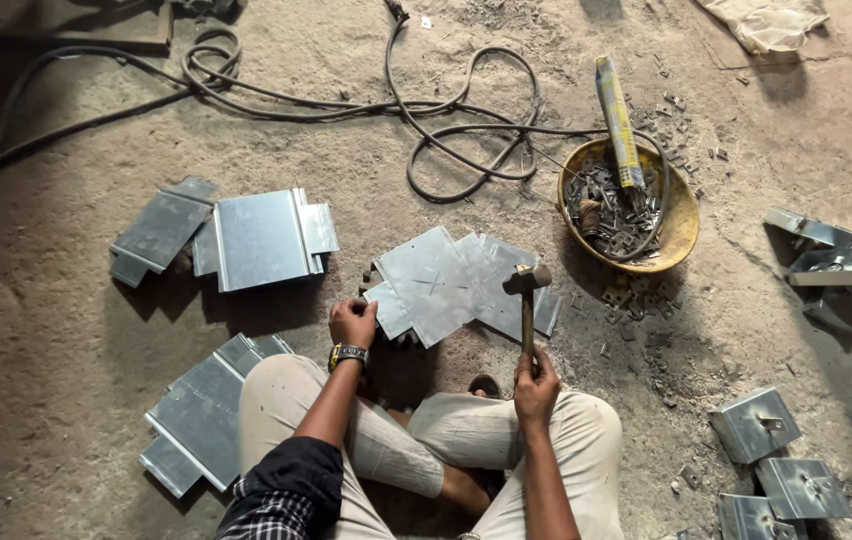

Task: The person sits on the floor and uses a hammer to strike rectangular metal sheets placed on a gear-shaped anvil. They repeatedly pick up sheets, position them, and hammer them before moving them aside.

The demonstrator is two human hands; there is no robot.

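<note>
I sit cross-legged on a dusty floor. My right hand grips the handle of a hammer, whose head is raised over a pile of cut sheet-metal plates lying in front of my knees. My left hand, with a watch on the wrist, is closed at the near-left edge of that pile, touching a small plate. What it pinches is hidden by the fingers.
More sheet-metal plates lie at left and by my left knee. A yellow bowl of small metal bits stands at right. Black cables loop across the back. Folded metal brackets lie at the right.
</note>
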